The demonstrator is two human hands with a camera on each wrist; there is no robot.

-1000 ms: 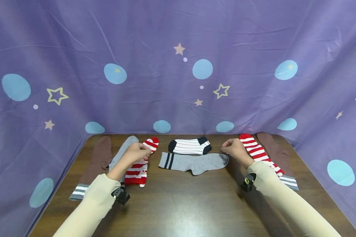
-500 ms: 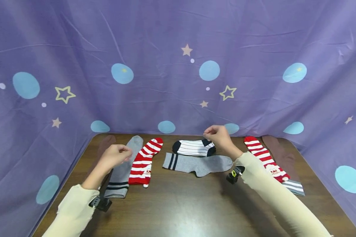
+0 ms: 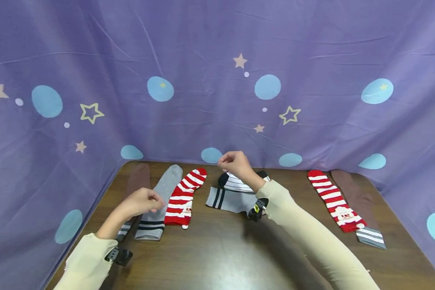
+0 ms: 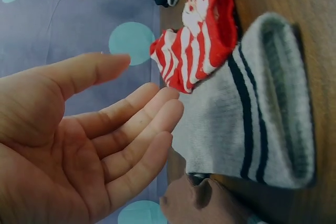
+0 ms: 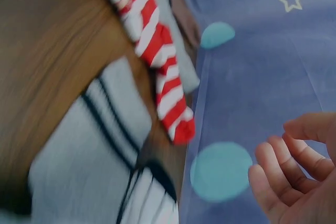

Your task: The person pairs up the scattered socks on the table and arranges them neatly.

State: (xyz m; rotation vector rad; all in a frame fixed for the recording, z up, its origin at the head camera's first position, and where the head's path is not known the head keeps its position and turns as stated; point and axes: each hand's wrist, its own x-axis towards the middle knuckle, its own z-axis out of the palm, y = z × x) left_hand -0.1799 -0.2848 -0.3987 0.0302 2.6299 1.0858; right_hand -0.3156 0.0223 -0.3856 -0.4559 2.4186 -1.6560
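Observation:
My left hand (image 3: 141, 201) hovers with loosely bent fingers over a grey sock (image 3: 170, 181) with two black bands, partly hiding a brown sock (image 3: 138, 179) at its left. The left wrist view shows the palm holding nothing. Beside the grey sock lies a red-and-white striped sock (image 3: 179, 199). Above a white ankle sock (image 3: 235, 183) with black heel and toe is my right hand (image 3: 237, 164), fingers slightly curled and apart from it. A second grey sock (image 3: 230, 201) lies just in front; the right forearm covers its toe end.
On the right side of the wooden table (image 3: 203, 257), another red-and-white striped sock (image 3: 331, 197) overlaps another brown sock (image 3: 349, 191) with a white-striped grey cuff. A purple curtain (image 3: 210, 129) with stars and dots hangs behind the table.
The right hand has moved left from beside the grey sock's toe to above the ankle sock. The left hand has moved left and toward me, off the striped sock. The view has turned slightly right.

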